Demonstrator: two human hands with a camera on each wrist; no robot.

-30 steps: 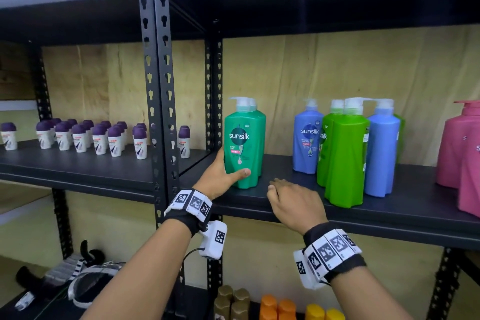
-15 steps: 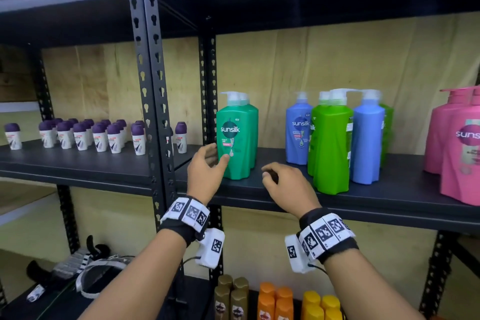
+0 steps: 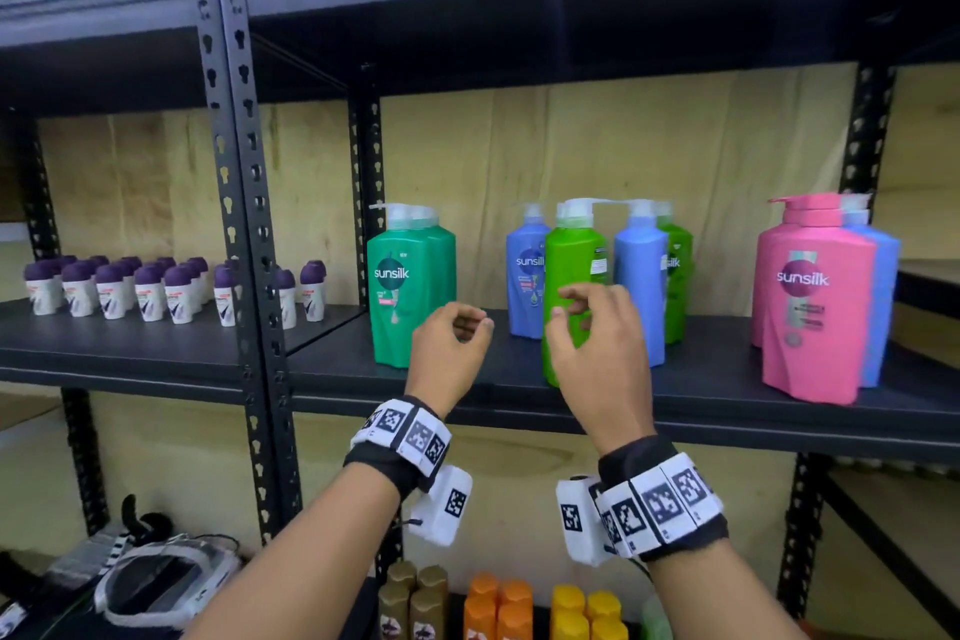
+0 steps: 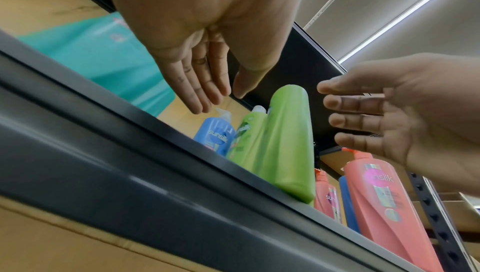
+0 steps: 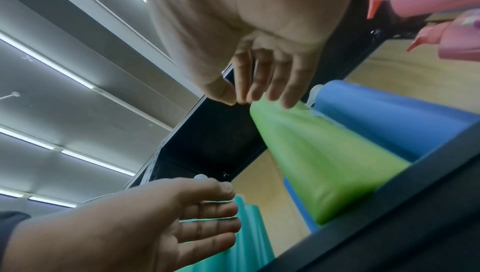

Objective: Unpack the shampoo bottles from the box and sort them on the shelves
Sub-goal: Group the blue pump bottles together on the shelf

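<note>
Both hands hung in front of the shelf (image 3: 727, 411) with fingers loose, holding nothing — the left hand (image 3: 449, 353) just right of the dark green bottle (image 3: 408, 286), the right hand (image 3: 597, 353) before the light green bottle (image 3: 574, 255). Blue bottles (image 3: 641, 276) and a pink bottle (image 3: 815, 296) stood upright further right.

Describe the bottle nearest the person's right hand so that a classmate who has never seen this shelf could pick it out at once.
Find the dark metal shelf carrying the big pump bottles. In its middle cluster, between two blue bottles, stands the lime green bottle, just beyond the right hand. Unlike its neighbours, it stands furthest forward and shows a plain side, no logo.
</note>
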